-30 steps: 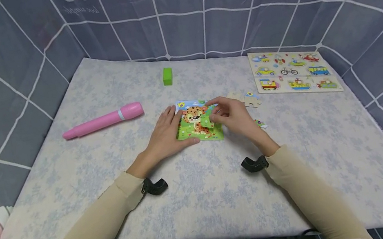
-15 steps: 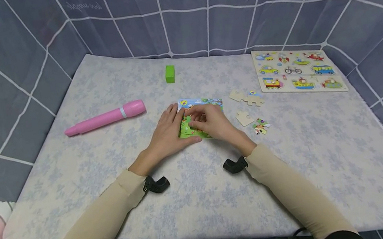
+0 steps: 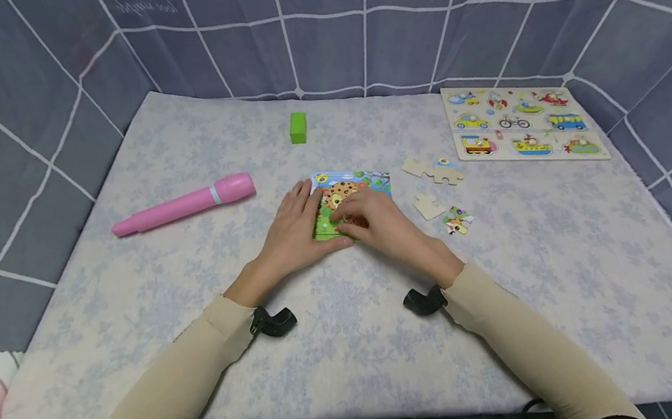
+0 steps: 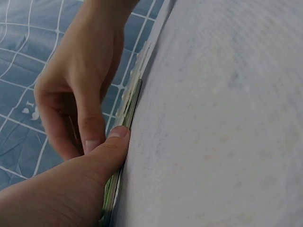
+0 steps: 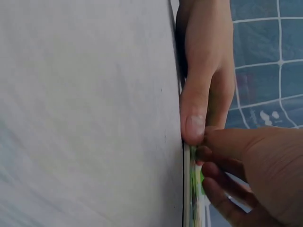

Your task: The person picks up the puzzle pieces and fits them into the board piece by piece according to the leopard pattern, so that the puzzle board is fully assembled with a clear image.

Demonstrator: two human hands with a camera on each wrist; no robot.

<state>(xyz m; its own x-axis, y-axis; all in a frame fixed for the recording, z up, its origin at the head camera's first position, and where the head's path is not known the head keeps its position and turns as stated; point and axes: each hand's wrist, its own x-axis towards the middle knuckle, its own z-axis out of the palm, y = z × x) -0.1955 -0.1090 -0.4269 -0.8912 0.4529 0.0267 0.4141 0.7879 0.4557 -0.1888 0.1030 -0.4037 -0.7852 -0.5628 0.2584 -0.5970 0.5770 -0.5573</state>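
I see the straight-fingered left hand (image 3: 290, 229) seemingly steadying a rectangular, colourful spotted-animal puzzle (image 3: 338, 188); the right hand (image 3: 381, 223) curls above (any grip hidden).

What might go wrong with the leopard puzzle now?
The right hand covers part of the leopard puzzle, so a crooked piece might go unnoticed. If the left hand at its edge lifted, pushing might make the puzzle slide. The loose pieces lie just right of it, so a careless sweep could scatter them.

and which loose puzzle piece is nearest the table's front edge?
The multicoloured piece, picture side up; the plain tan piece and the other loose pieces lie farther back.
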